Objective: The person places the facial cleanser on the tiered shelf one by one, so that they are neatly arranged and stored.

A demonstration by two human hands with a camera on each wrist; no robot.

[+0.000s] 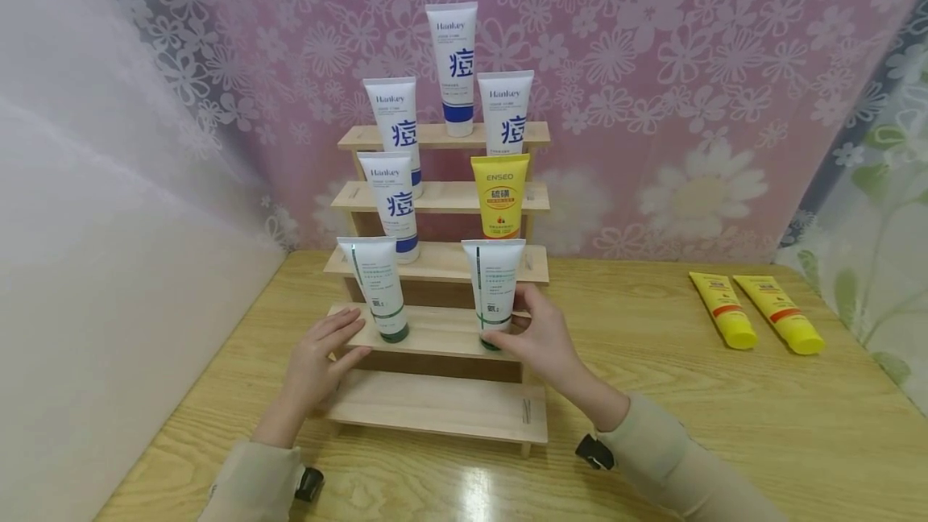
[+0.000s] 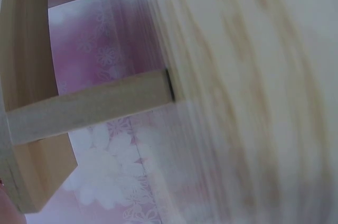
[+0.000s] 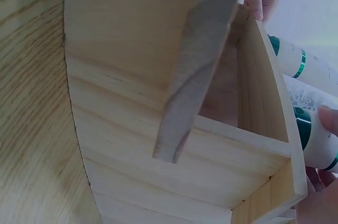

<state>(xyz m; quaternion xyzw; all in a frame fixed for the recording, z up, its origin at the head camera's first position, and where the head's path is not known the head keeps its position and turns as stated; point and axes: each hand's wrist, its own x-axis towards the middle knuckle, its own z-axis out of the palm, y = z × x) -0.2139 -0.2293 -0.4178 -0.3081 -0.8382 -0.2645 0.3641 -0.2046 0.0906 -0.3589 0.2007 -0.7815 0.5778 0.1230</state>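
My right hand (image 1: 540, 337) grips a white squeeze tube with a green cap (image 1: 496, 284) near its base, at the right end of the second step from the bottom of a wooden tiered stand (image 1: 435, 401). A matching white-and-green tube (image 1: 379, 280) stands at the left end of that step. Beside it my left hand (image 1: 322, 353) rests against the step's left end, fingers loosely extended. In the right wrist view, the held tube's green cap (image 3: 303, 128) is close to the step's edge. Mostly wood fills the left wrist view, with only a sliver of hand showing.
Several white-and-blue tubes (image 1: 451, 63) and a yellow tube (image 1: 500, 198) stand on the higher steps. Two yellow tubes (image 1: 723, 311) (image 1: 779, 314) lie on the wooden table (image 1: 638, 393) at the right. A white wall (image 1: 145, 224) is on the left, a floral pink backdrop (image 1: 616, 103) behind.
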